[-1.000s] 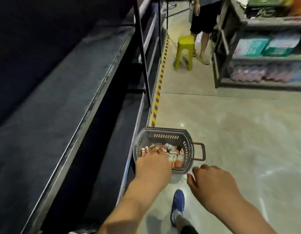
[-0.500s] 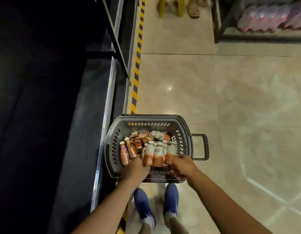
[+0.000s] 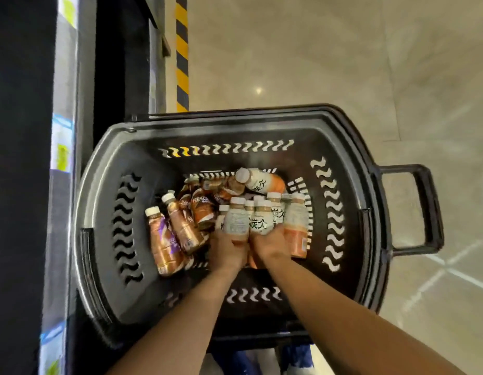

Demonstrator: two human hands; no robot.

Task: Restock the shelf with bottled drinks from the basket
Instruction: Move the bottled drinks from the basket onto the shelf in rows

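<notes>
Now left hand [image 3: 226, 250] grips grey-label bottle [image 3: 236, 220], right hand [image 3: 268, 246] white-label bottle [image 3: 261, 222] (both inside basket [image 3: 105, 169]).

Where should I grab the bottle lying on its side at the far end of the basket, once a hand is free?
Take the lying bottle round its mid-body, from above. It rests on its side atop the pile in the basket, white cap pointing left, nothing over it; the basket's far wall stands close behind. The left hand and right hand grip upright bottles.
</notes>
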